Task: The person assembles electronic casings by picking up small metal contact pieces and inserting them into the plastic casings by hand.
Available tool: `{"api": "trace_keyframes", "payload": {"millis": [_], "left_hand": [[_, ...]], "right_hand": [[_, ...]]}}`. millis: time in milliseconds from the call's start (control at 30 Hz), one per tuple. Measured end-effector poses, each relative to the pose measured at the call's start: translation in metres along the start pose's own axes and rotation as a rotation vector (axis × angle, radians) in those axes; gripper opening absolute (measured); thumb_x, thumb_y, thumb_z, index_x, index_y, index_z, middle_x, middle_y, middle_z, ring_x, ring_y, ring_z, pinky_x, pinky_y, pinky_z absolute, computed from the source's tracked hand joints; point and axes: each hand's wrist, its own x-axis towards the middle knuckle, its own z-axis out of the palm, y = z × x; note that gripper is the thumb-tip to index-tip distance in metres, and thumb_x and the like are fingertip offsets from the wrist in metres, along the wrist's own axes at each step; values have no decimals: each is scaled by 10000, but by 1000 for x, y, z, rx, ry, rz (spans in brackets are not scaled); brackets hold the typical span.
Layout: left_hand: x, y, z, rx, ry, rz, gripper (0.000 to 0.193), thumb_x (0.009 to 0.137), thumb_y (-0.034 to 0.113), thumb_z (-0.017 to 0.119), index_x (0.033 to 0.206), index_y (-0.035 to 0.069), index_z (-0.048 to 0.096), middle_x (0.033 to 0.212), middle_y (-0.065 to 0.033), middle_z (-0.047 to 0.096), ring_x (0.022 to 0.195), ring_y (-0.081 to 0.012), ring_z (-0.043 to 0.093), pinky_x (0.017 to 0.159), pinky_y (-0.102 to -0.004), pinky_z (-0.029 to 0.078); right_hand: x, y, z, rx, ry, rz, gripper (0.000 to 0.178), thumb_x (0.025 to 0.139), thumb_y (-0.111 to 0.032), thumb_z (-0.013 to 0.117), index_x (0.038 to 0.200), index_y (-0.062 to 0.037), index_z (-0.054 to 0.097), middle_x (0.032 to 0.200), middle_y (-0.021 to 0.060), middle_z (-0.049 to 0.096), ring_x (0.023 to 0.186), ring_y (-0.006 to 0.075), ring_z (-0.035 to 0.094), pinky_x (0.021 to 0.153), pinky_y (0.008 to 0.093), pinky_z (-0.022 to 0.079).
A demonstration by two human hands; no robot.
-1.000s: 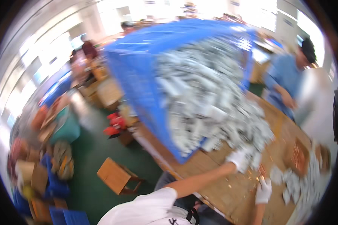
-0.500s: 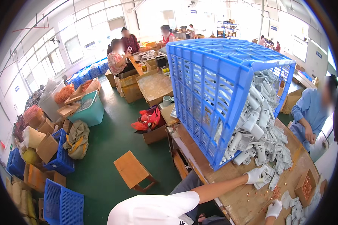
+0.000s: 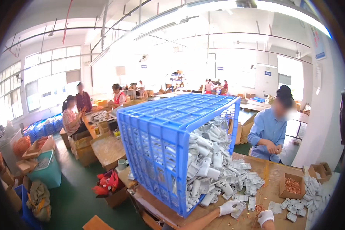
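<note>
My left hand, in a white glove, has its fingers closed on the edge of a light grey plastic casing at the table's near side. Just right of it, my gloved right hand is curled beside a small scatter of copper-coloured parts; whatever its fingers hold is too small or hidden to make out. Beyond my left hand, a pile of similar grey casings spills from a large blue plastic crate tipped on its side.
A cardboard box of copper-coloured parts stands right, beside more casings on the wooden table. Across it stands a person in blue. A wooden stool and a carton with red items are on the left floor.
My view has swung up and to the right, so the crate and table appear further left and lower. My left hand stays at a casing; my right stays by the copper-coloured parts.
</note>
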Motion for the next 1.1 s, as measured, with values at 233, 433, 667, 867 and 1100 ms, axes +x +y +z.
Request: {"api": "trace_keyframes", "payload": {"millis": [233, 433, 667, 867, 1100], "left_hand": [[5, 6, 15, 80, 80, 5, 550, 826, 166, 693, 1326, 19, 516, 1196, -160, 633, 1118, -220, 589, 957, -333, 455], [2, 46, 4, 9, 155, 15, 520, 798, 91, 662, 1285, -6, 508, 1206, -189, 610, 1153, -274, 569, 981, -362, 440], [0, 48, -7, -170, 231, 14, 559, 790, 9, 658, 1309, 6, 451, 1127, -124, 610, 1058, -170, 578, 924, -326, 479], [-11, 51, 1, -82, 270, 33, 458, 757, 53, 660, 1192, -14, 532, 1048, -181, 647, 959, -247, 638, 842, -357, 508], [-10, 54, 3, 36, 351, 124, 490, 800, 185, 715, 1223, 13, 538, 1074, -186, 661, 1026, -256, 652, 857, -354, 510]], "right_hand": [[-32, -32, -19, 49, 113, -13, 76, 760, -45, 609, 823, -72, 644, 918, 179, 645, 886, 379, 643, 774, 436, 534], [-18, -4, 22, -64, 197, 180, 80, 726, -90, 715, 782, -95, 657, 851, 153, 647, 809, 333, 670, 733, 421, 557], [-32, -25, -5, -40, 124, 125, 110, 780, -57, 631, 874, -41, 574, 903, 173, 621, 841, 355, 655, 723, 441, 545], [-3, -38, -21, 91, 419, -31, 141, 751, 18, 596, 863, -26, 523, 842, 187, 592, 772, 367, 624, 700, 448, 510], [30, -151, -44, 532, 599, -330, 146, 744, 56, 581, 860, -28, 549, 831, 163, 571, 781, 361, 588, 690, 439, 470]]}}
